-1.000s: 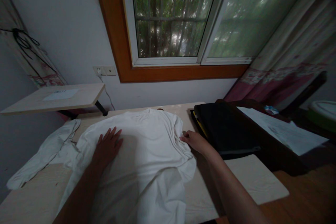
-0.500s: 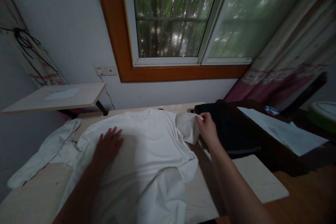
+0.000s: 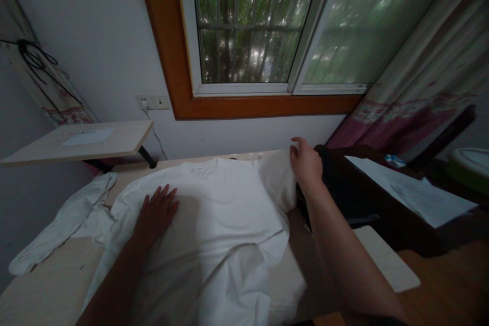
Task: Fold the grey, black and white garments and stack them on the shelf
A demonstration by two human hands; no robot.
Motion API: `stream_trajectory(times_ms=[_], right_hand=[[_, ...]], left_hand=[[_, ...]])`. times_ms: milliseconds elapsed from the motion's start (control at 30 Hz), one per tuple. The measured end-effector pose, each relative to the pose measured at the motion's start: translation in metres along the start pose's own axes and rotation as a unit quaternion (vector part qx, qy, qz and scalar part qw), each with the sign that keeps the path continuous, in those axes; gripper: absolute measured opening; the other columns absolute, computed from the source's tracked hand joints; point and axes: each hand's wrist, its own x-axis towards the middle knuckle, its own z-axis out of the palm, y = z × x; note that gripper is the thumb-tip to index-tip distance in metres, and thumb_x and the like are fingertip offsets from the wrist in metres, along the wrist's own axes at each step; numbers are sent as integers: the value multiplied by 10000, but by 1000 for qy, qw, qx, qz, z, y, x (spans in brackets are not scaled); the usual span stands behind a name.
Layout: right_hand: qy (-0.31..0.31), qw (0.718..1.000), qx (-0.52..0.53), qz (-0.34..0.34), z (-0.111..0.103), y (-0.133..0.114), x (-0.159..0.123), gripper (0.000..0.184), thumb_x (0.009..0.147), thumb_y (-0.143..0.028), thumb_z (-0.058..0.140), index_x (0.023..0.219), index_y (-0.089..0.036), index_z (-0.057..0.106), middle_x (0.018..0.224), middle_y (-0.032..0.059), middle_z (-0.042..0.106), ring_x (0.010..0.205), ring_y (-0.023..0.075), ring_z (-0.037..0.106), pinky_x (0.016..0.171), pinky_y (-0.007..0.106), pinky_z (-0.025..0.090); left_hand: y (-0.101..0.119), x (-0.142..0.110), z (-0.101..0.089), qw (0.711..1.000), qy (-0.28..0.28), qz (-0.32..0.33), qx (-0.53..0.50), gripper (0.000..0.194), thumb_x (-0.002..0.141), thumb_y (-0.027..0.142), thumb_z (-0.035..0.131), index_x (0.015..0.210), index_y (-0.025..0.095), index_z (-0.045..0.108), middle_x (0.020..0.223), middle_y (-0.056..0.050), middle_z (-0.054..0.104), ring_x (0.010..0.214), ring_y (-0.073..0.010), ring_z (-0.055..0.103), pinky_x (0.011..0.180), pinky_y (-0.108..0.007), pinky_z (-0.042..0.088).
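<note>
A white shirt (image 3: 229,204) lies spread over the pale wooden table, its round neckline toward the wall and its lower part rumpled. My left hand (image 3: 158,214) rests flat on the left of its chest, fingers spread. At the far right, my right hand (image 3: 306,163) has its thumb and index finger at the outer end of the right sleeve (image 3: 275,175), which is drawn out sideways toward it. The pinch itself is partly hidden by the hand. A bunched white cloth part (image 3: 72,224) trails off to the left; whether it is the shirt's other sleeve I cannot tell.
A dark folded stack (image 3: 336,198) sits right of the shirt, partly behind my right forearm. A low wooden shelf (image 3: 87,145) with a paper label stands at the back left. A white sheet (image 3: 412,188) lies on a dark surface at right. The window (image 3: 252,25) is ahead.
My right hand has moved up and outward from the shirt's side, pulling the bunched right sleeve out to the right. My left hand has stayed in place.
</note>
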Motion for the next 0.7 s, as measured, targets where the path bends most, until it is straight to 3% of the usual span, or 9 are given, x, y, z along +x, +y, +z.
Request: stream_trajectory(times_ms=[100, 200, 233, 333, 367, 400, 467, 600, 700], right_hand=[[-57, 997, 30, -38, 6, -21, -10, 374, 962, -261, 500, 1310, -209, 628, 1033, 139, 735, 930, 285, 694, 831, 374, 498], [-181, 958, 213, -59, 6, -48, -33, 393, 960, -279, 525, 1342, -223, 600, 1089, 111, 728, 868, 216, 719, 741, 299, 543], [-261, 913, 308, -63, 3, -56, -42, 432, 964, -311, 530, 1390, -237, 552, 1147, 103, 719, 813, 188, 726, 669, 269, 551], [-516, 694, 491, -107, -9, -71, -64, 531, 974, -413, 566, 1476, -286, 455, 1336, 111, 665, 985, 191, 736, 665, 248, 586], [-550, 651, 512, -110, -12, -72, -68, 513, 972, -431, 576, 1454, -281, 484, 1367, 115, 650, 1047, 199, 724, 688, 252, 595], [-564, 631, 521, -109, -14, -70, -70, 486, 970, -436, 581, 1423, -272, 519, 1382, 118, 643, 1091, 205, 711, 714, 258, 600], [-525, 668, 520, -90, -12, -59, -69, 415, 969, -407, 576, 1349, -240, 583, 1350, 121, 663, 1078, 199, 712, 738, 264, 598], [-386, 813, 429, -83, 7, -23, -66, 303, 936, -237, 494, 1184, -180, 658, 1187, 108, 721, 917, 168, 724, 734, 269, 575], [-355, 867, 323, -131, 18, 2, -76, 320, 858, -115, 452, 1069, -169, 686, 1075, 88, 733, 887, 173, 709, 789, 291, 557]], left_hand=[[0, 0, 0, 1000, -1, -1, 4, 532, 1028, 441, 355, 1502, 244, 496, 1645, -82, 376, 1537, -301, 290, 1229, -572, 228], [0, -1, 1, 1000, 6, 3, 5, 531, 1030, 437, 355, 1503, 239, 497, 1648, -85, 370, 1538, -302, 287, 1229, -575, 231], [0, -1, 1, 1000, 8, 4, 6, 531, 1033, 436, 350, 1502, 237, 498, 1647, -86, 372, 1539, -303, 286, 1227, -578, 234], [0, -1, 3, 1000, 13, 5, 6, 529, 1036, 434, 343, 1501, 235, 500, 1639, -90, 386, 1534, -304, 295, 1223, -587, 243], [0, -1, 3, 1000, 14, 5, 6, 528, 1036, 432, 343, 1500, 236, 500, 1638, -89, 388, 1533, -305, 297, 1223, -588, 244], [-1, -1, 3, 1000, 16, 6, 5, 527, 1035, 431, 343, 1499, 237, 502, 1638, -88, 388, 1532, -307, 298, 1222, -591, 245], [-1, -1, 3, 1000, 15, 8, 5, 528, 1036, 431, 337, 1497, 233, 503, 1638, -87, 388, 1533, -313, 297, 1220, -599, 247], [0, -1, 1, 1000, 9, 5, 4, 530, 1039, 434, 323, 1492, 229, 507, 1635, -88, 393, 1532, -314, 299, 1217, -605, 248], [2, -1, -1, 1000, 1, -1, 2, 534, 1040, 441, 319, 1500, 235, 496, 1642, -85, 383, 1532, -312, 298, 1217, -603, 247]])
